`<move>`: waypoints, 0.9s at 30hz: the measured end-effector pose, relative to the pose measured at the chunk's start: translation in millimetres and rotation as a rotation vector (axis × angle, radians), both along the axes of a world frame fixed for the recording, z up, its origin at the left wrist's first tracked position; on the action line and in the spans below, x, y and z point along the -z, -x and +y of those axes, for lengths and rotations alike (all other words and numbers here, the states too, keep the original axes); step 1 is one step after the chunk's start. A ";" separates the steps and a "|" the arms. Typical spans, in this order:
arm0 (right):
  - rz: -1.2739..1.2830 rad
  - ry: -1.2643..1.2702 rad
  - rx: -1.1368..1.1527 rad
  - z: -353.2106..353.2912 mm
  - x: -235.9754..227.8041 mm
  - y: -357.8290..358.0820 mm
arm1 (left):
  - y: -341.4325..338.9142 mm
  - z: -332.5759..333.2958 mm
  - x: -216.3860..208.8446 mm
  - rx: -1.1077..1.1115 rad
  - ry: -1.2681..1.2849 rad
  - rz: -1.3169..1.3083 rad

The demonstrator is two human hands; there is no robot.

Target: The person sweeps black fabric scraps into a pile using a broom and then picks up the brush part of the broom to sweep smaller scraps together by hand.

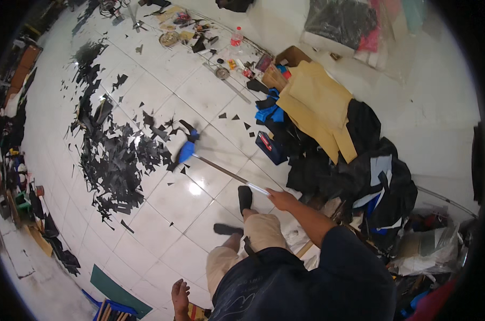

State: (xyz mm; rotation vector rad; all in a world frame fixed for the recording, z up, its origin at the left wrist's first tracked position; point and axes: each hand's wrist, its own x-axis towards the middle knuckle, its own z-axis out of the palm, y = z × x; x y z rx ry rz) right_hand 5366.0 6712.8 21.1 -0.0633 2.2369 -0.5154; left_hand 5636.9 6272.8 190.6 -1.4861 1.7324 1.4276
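Observation:
My right hand (281, 199) is wrapped round the metal-coloured handle of a broom (225, 171). The broom slants away to the left, and its blue head (186, 152) is down at the floor with dark bristles. At those bristles lies the right side of a large heap of black scraps (114, 166), thin cut pieces of many shapes. My left hand (180, 292) hangs low beside my left leg, its fingers loosely bent and apart, holding nothing.
Tan sheets (317, 96) lie over a pile of black material (328, 171) at right. Near it stand a dark blue box (271, 148) and a bottle with a red cap (236, 37). A green board (119, 291) lies at lower left. White tiles (199, 208) cover the floor.

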 end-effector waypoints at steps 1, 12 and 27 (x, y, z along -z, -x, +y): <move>-0.018 -0.001 -0.001 25.2 -12.4 -7.5 | 2.8 -0.7 -0.1 -0.007 0.017 0.010; 0.106 -0.238 -0.049 175.9 -25.7 -2.9 | -72.3 17.6 24.4 -0.244 0.038 -0.193; 0.116 0.158 -0.427 -256.6 37.5 355.0 | 92.9 167.9 -13.9 -0.483 0.009 -0.128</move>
